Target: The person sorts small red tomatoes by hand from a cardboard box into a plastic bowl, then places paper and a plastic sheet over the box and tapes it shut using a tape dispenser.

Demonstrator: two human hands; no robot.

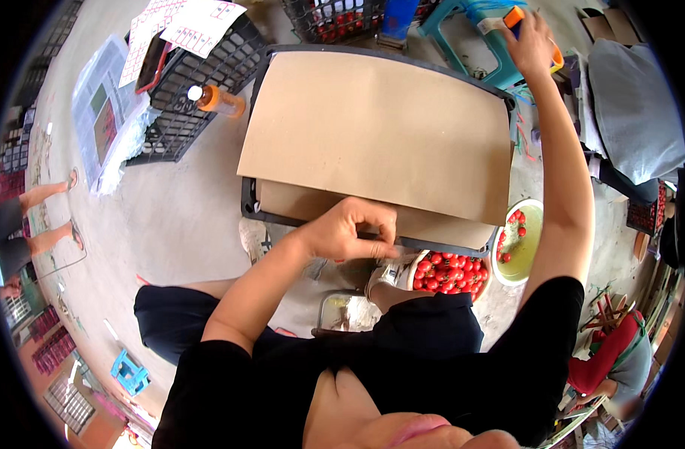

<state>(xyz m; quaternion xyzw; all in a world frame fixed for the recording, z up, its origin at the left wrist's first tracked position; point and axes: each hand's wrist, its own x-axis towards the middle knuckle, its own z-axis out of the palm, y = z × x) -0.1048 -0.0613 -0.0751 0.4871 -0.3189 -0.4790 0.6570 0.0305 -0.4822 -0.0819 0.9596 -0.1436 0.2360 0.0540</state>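
Observation:
My left hand (356, 230) is in front of the near rim of a black plastic crate (252, 193), thumb and index finger pinched together. At the fingertips is a blurred, see-through patch that looks like a thin clear strip (408, 253). Brown cardboard (376, 129) covers the crate top, and a lower cardboard layer (297, 202) shows along the near side. My right arm reaches far out to the right, where my right hand (530, 47) is closed around an orange and dark-blue tool, apparently a tape dispenser (513, 17), over a teal plastic stool (496, 70). The fingers partly hide the tool.
Below the crate's near right corner stands a bucket of cherry tomatoes (449, 275), beside a basin (519, 247) with water and several tomatoes. At left, a black crate (191, 84) bears paper sheets (202, 25) and a phone (151, 64); an orange drink bottle (219, 101) is beside it. Other people are nearby.

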